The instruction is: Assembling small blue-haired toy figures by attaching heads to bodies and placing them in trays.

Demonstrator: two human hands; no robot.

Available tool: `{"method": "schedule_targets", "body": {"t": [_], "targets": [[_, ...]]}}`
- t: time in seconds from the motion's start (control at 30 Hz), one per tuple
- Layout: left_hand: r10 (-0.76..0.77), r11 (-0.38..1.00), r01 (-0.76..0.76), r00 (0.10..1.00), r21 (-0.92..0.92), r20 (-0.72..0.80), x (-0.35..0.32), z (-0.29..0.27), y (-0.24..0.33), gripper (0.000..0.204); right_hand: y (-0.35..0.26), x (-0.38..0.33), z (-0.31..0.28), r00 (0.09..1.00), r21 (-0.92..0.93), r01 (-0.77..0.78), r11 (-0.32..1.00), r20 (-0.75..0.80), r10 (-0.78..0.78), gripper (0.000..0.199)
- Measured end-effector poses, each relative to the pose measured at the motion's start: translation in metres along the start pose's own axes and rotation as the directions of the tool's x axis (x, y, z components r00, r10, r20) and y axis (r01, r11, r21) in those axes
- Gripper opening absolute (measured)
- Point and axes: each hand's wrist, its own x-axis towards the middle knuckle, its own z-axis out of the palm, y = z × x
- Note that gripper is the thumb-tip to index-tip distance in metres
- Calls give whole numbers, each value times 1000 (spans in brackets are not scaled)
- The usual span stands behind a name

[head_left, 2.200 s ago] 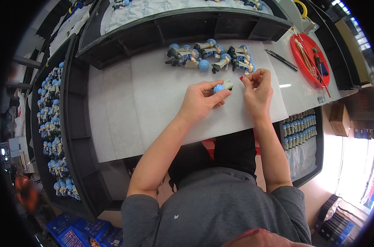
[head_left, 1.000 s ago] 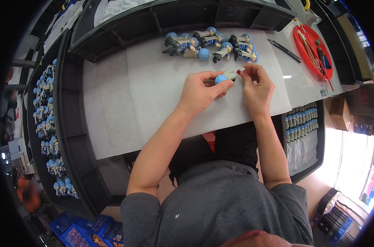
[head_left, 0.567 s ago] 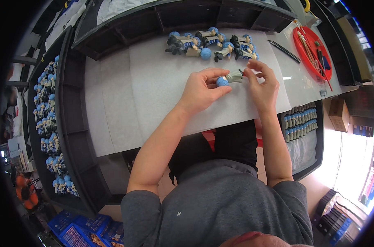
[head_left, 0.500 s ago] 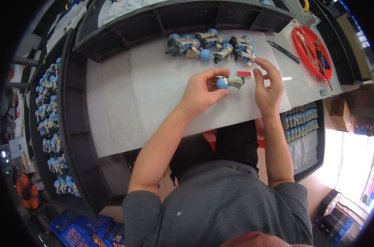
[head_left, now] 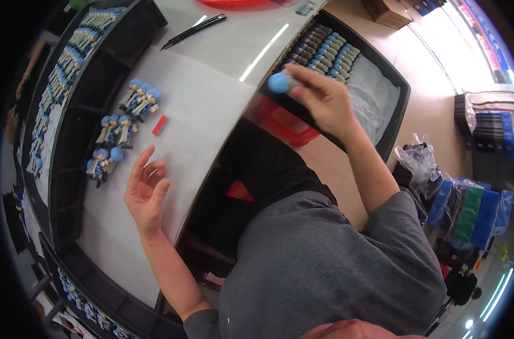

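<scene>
Head-worn fisheye, downward over worktable.

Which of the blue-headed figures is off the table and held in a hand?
The figure in the right hand, held above the tray of finished ones; the other loose figures lie on the table.

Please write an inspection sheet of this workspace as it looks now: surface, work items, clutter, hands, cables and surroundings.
Surface: white table, mostly bare at the centre.
Work items: blue-headed figure held over the black tray of lined-up figures; loose figures on the table.
Clutter: small red piece; black pen; red tray edge.
Hands: right hand grips the figure; left hand open, empty, over the table.
Cables: nothing seen.
Surroundings: dark racks of more figures; bagged items on the floor.
</scene>
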Motion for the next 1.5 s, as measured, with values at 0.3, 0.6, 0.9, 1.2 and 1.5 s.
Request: {"method": "schedule_targets", "body": {"t": [0.3, 0.6, 0.9, 1.2, 1.5], "targets": [[-111, 967, 109, 994, 230, -2, -1, -2, -4, 52, 172, -105, -130, 791, -384, -611, 692, -297, 534, 24], [-190, 953, 194, 981, 231, -39, 4, 2, 6, 55, 190, -97, -109, 721, -244, -692, 679, -184, 668, 24], [-246, 958, 248, 969, 143, -30, 10, 1, 4, 43, 215, -93, -116, 803, -532, -521, 667, -43, 594, 22], [-109, 988, 113, 993, 106, -45, -1, 5, 9, 29, 34, 23, 7, 992, -133, 27, 991, -116, -43, 19], [-82, 997, 82, 996, 5, -39, -6, 2, 8, 30, -43, 105, 171, 907, -277, 340, 899, 351, -235, 58]]}}
